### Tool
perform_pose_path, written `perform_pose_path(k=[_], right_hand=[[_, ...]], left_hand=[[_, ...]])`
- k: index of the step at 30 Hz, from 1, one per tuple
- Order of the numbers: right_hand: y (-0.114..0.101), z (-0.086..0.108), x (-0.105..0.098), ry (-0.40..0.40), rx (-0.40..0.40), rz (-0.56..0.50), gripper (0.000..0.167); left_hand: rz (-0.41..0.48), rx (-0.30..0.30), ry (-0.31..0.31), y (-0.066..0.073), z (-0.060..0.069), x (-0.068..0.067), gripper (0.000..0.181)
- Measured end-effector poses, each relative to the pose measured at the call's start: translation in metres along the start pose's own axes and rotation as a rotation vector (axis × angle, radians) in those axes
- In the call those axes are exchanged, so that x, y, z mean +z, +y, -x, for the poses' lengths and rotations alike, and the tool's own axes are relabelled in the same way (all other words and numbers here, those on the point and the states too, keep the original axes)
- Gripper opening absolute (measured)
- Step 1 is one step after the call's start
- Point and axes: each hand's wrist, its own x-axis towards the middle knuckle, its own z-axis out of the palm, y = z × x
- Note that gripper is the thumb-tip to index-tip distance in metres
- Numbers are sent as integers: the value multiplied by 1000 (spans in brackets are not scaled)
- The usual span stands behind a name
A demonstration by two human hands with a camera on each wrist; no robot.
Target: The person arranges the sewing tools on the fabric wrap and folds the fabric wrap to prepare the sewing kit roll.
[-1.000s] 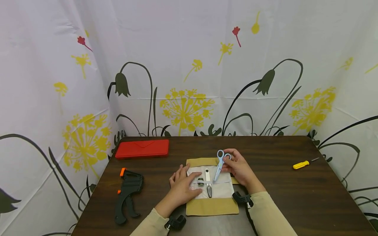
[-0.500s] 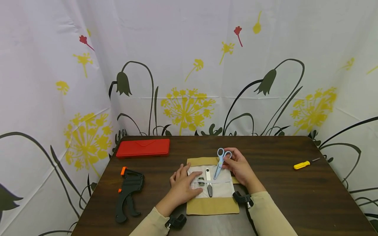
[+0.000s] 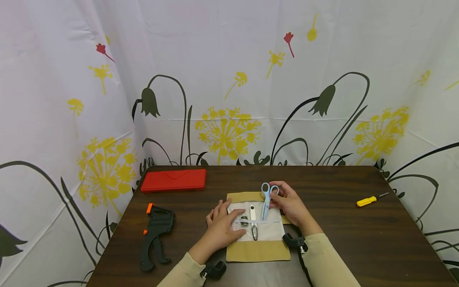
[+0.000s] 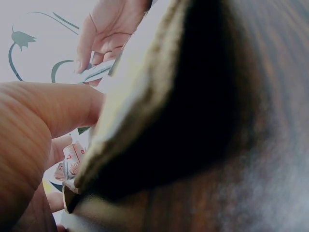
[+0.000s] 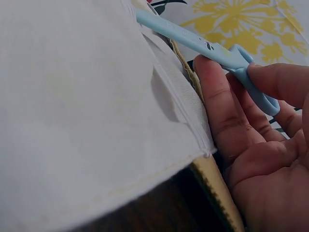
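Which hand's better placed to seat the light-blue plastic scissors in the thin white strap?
Right, likely: the right hand pinches the scissors by the handle, blades toward the strap. The left hand rests on the left side of the tan-and-white fabric pouch, off the scissors.

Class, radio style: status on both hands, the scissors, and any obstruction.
Right hand pinching blue scissors near handles. Left hand resting on opened pouch, left side. Scissors' tips at pale strap, whether tucked under unclear. Nothing seen blocking.
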Motion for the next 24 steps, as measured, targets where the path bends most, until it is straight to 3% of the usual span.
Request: perform_pose_path(k=[24], right_hand=[[1,2,0,-115,25,167,30]], left_hand=[[-19,17,32,-1,0,2,61]])
